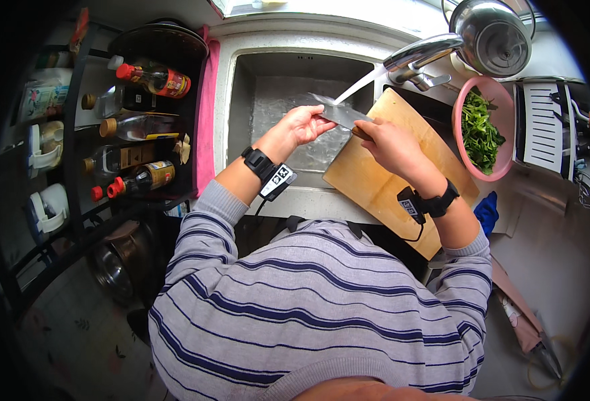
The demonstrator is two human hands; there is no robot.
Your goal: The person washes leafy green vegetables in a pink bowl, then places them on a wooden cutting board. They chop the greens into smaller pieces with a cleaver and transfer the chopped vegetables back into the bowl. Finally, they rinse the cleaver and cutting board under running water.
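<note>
My right hand (pixel 392 148) grips the wooden handle (pixel 361 133) of a kitchen knife. Its broad metal blade (pixel 344 115) points to the upper left over the sink (pixel 259 145). Against the blade's far end rests my left hand (pixel 302 125), the thumb on top and the fingers spread beneath it. From the chrome faucet (pixel 425 50) a stream of water (pixel 360 86) runs down onto the blade and splashes off it. Under my right forearm lies a wooden cutting board (pixel 390 185), partly over the sink's right side.
A pink bowl (pixel 498 118) of chopped leafy greens (pixel 478 130) stands right of the board, beside a white slotted rack (pixel 542 123). A steel pot (pixel 493 37) sits behind the faucet. On the left, a black shelf (pixel 76 150) holds several bottles (pixel 139 125); a pink cloth (pixel 207 115) hangs along it.
</note>
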